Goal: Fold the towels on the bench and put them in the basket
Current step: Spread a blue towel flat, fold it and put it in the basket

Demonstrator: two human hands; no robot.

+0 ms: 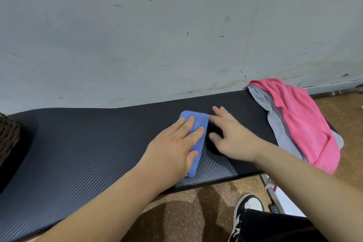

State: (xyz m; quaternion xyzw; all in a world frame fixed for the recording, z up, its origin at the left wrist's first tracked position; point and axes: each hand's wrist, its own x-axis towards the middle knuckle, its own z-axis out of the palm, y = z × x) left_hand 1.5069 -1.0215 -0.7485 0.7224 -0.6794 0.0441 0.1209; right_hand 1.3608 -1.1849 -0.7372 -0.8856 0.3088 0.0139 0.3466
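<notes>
A small blue towel point(198, 124), folded into a narrow strip, lies on the black padded bench point(78, 143). My left hand point(172, 149) presses flat on it with straight fingers, covering its left half. Just to the right of the towel, my right hand point(233, 133) rests on the bench with its fingers spread and holds nothing. A pink towel point(302, 124) lies crumpled over a grey towel point(275, 120) at the bench's right end, both hanging over the edge. A dark woven basket point(7, 135) shows partly at the far left edge.
A scuffed grey wall point(176, 35) rises directly behind the bench. Below the bench's front edge is brown floor point(186, 212), with my black-and-white shoe point(245, 210) and dark trouser leg at the lower right. A white object point(282, 202) stands beside the shoe.
</notes>
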